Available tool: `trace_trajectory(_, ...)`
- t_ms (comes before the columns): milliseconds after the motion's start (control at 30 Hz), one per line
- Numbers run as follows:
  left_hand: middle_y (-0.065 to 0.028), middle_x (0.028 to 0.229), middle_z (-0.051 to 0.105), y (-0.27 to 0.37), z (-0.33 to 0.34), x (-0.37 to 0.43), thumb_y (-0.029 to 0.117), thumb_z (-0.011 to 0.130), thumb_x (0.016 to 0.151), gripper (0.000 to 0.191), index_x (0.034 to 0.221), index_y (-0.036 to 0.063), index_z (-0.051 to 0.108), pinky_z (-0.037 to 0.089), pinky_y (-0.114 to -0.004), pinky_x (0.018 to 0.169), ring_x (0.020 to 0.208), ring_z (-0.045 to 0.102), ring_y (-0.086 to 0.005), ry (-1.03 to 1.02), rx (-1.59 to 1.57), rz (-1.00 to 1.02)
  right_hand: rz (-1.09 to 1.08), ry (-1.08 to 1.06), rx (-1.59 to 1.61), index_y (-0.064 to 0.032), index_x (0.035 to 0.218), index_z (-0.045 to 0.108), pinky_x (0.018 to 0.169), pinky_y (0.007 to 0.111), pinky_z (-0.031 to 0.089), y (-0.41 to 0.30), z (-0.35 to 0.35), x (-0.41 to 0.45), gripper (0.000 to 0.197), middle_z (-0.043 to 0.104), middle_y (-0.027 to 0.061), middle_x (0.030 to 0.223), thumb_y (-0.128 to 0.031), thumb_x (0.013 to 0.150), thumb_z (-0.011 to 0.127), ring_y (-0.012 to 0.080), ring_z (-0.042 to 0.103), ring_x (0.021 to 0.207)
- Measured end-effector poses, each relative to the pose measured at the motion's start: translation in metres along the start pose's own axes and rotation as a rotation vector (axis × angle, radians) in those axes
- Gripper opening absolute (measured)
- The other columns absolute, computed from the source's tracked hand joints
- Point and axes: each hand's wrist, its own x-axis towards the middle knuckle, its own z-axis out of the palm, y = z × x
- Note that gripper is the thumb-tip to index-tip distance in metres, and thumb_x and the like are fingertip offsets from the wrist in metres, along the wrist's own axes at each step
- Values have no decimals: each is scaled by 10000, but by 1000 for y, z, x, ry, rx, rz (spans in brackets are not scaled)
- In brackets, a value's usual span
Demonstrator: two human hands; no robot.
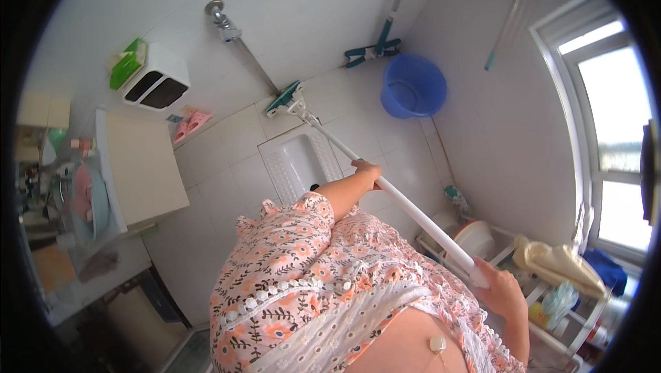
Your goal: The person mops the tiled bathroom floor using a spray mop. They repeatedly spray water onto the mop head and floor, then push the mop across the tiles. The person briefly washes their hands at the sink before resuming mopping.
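Both hands hold the long white handle of a mop (413,207). My left hand (367,174) grips it partway down, and my right hand (496,285) is closed round its upper end at the lower right. The mop's flat head (285,100), green and white, rests at the foot of the tiled wall, beneath a metal pipe (255,65) with a valve. Just below the head, a white ceramic squat toilet (299,161) is set in the tiled floor. My left forearm passes over its near end.
A blue plastic bucket (413,86) stands in the far corner beside a green-ended tool (374,52) leaning on the wall. Pink slippers (192,125) are by the left wall, near a cream cabinet (142,166). A white rack (537,321) with basins and cloths stands at lower right.
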Motion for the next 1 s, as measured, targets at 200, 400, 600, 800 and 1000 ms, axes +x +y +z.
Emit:
trace_trajectory(200, -222, 976, 456, -69, 21, -18, 19, 414, 727, 747, 1200, 60, -163, 516, -389, 487, 665, 563, -297, -11, 224, -45, 185, 113, -2, -175, 1069, 456, 608, 384, 415, 0, 65, -73, 549, 556, 159, 712, -103, 542, 593, 323, 530, 664)
trace_trajectory(400, -228, 951, 475, -138, 45, -74, 20, 430, 715, 770, 1203, 102, -161, 511, -412, 490, 668, 567, -299, -183, 327, -97, 381, 87, 184, -150, 1045, 472, 639, 349, 420, -3, 116, -159, 587, 559, 141, 760, -39, 487, 613, 305, 532, 697)
trace_trajectory(600, -227, 941, 459, -238, 19, -131, 41, 459, 707, 782, 1198, 86, -149, 506, -432, 510, 695, 563, -295, -345, 452, -321, 553, -31, 271, -82, 968, 528, 596, 294, 432, -36, 133, -259, 543, 568, 132, 702, -51, 440, 649, 227, 566, 618)
trace_trajectory(800, -219, 1102, 338, -184, -7, -121, 126, 426, 746, 655, 1207, 109, -39, 473, -500, 563, 840, 511, -338, -406, 519, -379, 633, 153, 463, -47, 935, 542, 605, 305, 424, -70, 147, -253, 530, 562, 146, 712, -58, 419, 662, 264, 552, 639)
trace_trajectory(1000, -228, 1036, 397, -87, -34, -23, 73, 390, 768, 748, 1191, 232, -205, 459, -511, 597, 748, 529, -326, -311, 569, -113, 544, 262, 675, -101, 1014, 497, 622, 331, 422, -148, 194, -140, 541, 559, 150, 750, -86, 495, 649, 298, 541, 682)
